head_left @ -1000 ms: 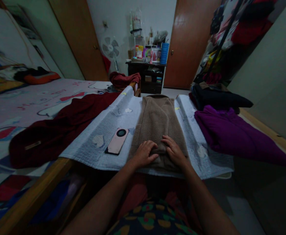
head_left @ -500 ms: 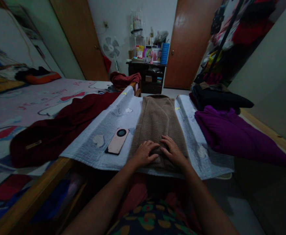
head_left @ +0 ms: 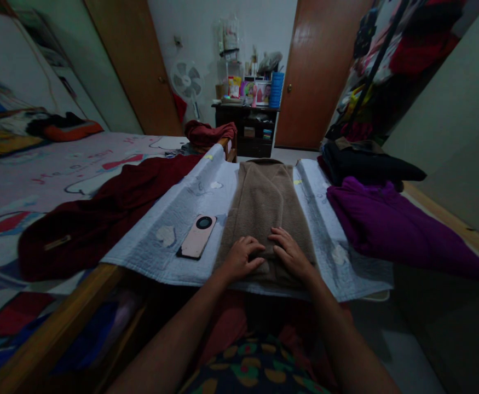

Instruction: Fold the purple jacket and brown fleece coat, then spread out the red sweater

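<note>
Mostly flat, the brown garment [head_left: 259, 191] lies lengthwise in front of me on the light blue cloth [head_left: 136, 254]. My left hand [head_left: 243, 258] and my right hand [head_left: 292, 254] rest on its near end, close together but not touching, palms down with fingers loosely curved and nothing gripped. If I pressed unevenly or dragged my fingers, I could pucker its soft surface or skew its sides. A firm pull towards me could also take the cloth along, since its near edge hangs loose.

Just to the left of the garment lies the phone [head_left: 198, 238]; a sweep of my left forearm or a tug on the cloth might shift it. On the right, the purple garment [head_left: 395, 224] reaches out past the cloth, so a bump could make it slip. The dark folded clothes [head_left: 370, 164] sit behind it, and the dark red garment [head_left: 111, 213] is spread on the bed [head_left: 54, 164] to my left.
</note>
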A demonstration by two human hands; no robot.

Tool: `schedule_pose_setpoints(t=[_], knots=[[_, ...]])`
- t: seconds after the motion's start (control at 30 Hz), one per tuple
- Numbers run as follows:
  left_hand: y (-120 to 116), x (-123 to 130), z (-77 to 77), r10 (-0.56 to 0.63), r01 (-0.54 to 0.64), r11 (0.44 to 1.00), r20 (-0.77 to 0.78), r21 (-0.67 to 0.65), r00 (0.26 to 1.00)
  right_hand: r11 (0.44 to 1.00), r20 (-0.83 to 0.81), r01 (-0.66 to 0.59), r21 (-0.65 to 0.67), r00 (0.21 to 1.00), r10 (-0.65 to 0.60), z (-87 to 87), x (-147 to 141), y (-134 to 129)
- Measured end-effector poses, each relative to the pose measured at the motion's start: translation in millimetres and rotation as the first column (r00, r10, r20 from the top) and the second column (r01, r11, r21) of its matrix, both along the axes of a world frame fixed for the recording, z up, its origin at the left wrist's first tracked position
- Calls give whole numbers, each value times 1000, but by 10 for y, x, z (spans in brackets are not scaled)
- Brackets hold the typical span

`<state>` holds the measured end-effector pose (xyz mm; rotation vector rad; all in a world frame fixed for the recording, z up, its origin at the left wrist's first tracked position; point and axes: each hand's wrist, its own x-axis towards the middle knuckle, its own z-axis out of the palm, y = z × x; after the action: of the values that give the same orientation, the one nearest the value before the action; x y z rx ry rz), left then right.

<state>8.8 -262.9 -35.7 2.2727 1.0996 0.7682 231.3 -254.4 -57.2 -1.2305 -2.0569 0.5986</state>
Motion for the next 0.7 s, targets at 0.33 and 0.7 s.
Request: schedule_pose_setpoints(t=[0.33, 0.7], knots=[[6, -9, 12, 23, -23, 999, 20, -28, 1000, 984, 75, 177, 33, 981, -179, 65, -190, 89], [43, 60, 49, 156, -157, 987, -26, -46, 987, 981, 107, 178, 76, 977, -186, 49, -202, 21]])
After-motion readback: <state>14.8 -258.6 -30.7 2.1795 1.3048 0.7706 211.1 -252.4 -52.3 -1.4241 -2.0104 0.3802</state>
